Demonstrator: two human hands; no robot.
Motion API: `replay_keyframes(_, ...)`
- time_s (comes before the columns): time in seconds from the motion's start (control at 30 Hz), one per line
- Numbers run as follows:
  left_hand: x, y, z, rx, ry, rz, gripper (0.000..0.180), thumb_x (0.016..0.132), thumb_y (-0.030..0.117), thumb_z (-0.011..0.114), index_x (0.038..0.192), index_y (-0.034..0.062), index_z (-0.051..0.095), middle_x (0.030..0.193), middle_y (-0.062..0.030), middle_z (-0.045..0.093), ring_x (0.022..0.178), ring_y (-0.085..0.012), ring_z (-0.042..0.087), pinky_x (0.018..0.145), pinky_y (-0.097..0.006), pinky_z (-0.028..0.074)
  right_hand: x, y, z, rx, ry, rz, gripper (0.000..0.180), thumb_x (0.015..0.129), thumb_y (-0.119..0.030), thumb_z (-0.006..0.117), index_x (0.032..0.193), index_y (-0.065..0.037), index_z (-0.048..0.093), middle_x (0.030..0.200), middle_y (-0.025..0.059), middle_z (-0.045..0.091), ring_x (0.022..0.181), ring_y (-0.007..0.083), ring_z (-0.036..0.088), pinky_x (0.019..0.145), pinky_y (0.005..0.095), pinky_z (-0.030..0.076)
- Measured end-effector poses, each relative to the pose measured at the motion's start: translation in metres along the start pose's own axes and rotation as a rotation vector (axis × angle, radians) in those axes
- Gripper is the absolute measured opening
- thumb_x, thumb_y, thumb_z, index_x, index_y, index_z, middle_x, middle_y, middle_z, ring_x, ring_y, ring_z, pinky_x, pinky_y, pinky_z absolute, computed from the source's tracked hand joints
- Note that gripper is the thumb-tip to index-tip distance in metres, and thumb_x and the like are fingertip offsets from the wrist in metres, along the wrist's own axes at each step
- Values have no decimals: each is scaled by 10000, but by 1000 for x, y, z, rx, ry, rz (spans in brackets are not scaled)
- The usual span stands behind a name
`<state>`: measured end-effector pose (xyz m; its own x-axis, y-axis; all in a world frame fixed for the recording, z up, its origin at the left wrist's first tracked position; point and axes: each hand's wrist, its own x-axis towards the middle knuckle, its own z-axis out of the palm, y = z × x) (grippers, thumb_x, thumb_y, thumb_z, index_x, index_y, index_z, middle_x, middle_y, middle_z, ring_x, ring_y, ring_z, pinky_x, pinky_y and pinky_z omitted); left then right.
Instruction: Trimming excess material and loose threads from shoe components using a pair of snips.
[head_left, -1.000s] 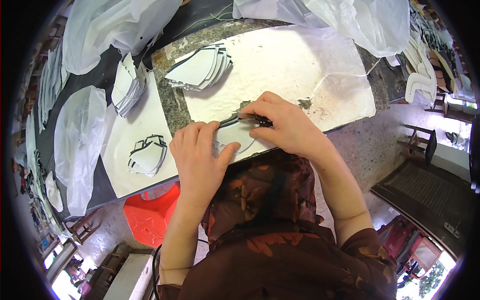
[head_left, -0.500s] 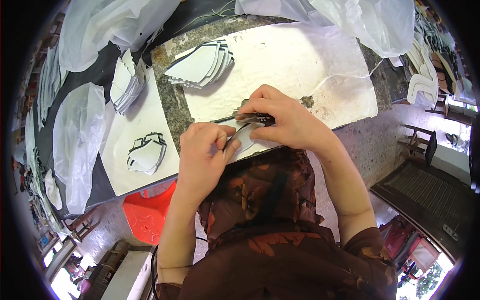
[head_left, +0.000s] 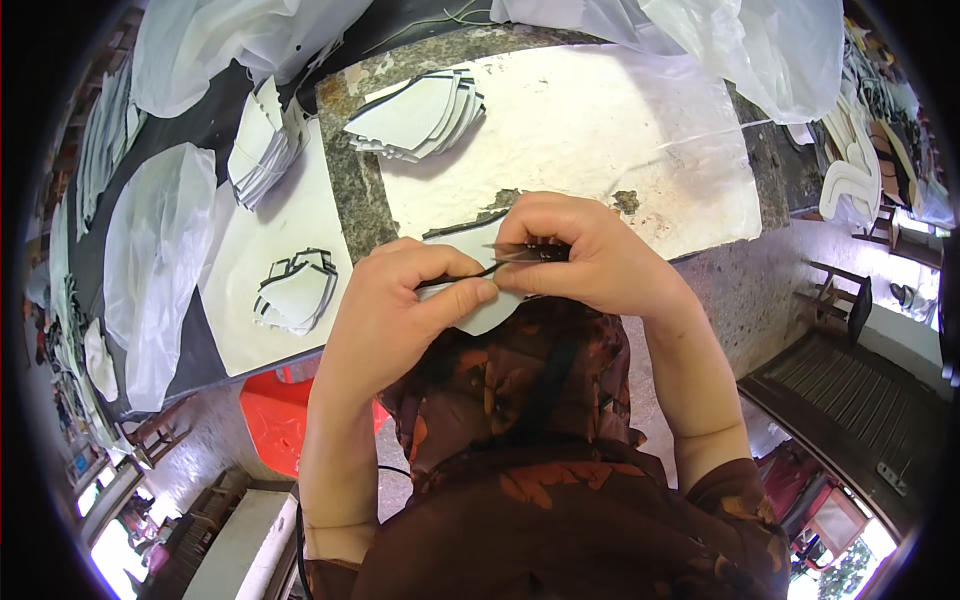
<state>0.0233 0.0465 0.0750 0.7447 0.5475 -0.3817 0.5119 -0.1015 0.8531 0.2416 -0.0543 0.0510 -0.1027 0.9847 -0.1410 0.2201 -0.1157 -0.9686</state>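
My left hand (head_left: 395,305) pinches a white curved piece with a black edge (head_left: 485,315) between thumb and fingers, over the table's near edge. A small dark-handled metal blade (head_left: 530,253) is gripped in my right hand (head_left: 585,245), its tip pointing left, just above the black edging. My right thumb and fingertips are close to the piece, beside my left fingertips. Another white, black-edged piece (head_left: 465,235) lies on the table right behind my hands. Fingers partly hide where the blade and the edging meet.
A fanned stack of white pieces (head_left: 415,115) lies on the worn white board (head_left: 640,130). To the left are a tied bundle (head_left: 265,145), a smaller pile (head_left: 297,290) and a plastic bag (head_left: 155,265). More plastic sheeting (head_left: 745,55) hangs over the far right. A red stool (head_left: 275,415) stands below.
The white piece has tilted down over the table edge and the blade has come into clearer view, pointing left. My left hand has turned slightly. The whole view has shifted a little.
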Motion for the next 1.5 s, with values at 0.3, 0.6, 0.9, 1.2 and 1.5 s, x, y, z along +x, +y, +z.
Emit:
replay_keyframes(0.3,-6,-31,2,-610,57,-175,123,931,106,782,982,3,738,820,50,649,721,-27,526,630,-216,396,-17,-1,-17,-488,142,-345,221,942,-200,728,1144,-109,730,1122,92,692,937,279,704,791,376,561)
replay_keyframes(0.6,-10,-16,17,-531,149,-132,226,932,127,796,1089,-32,760,927,-15,735,809,-61,620,738,-241,498,-16,-23,-23,-652,11,-72,398,988,-479,632,1127,-118,726,915,115,726,846,325,708,700,425,545)
replay_keyframes(0.9,-7,-10,17,45,368,156,166,884,111,803,1027,30,786,903,-94,750,841,-197,666,759,-302,516,-17,-24,-21,-675,19,4,394,1025,-451,584,1155,-101,713,932,112,716,879,342,702,736,441,552)
replay_keyframes(1.2,-9,-13,19,-276,255,19,181,913,98,790,1071,10,772,974,-86,751,890,-164,677,793,-289,522,-9,-19,-20,-535,26,-82,410,1022,-452,589,1182,-93,707,1011,117,700,950,342,684,784,443,546)
replay_keyframes(1.5,-6,-8,27,-462,220,-20,213,947,92,770,1136,-5,757,1041,-69,758,944,-114,682,830,-256,532,-8,-14,-21,-475,21,-119,381,1002,-420,637,1202,-102,704,939,94,662,882,324,662,747,417,529)
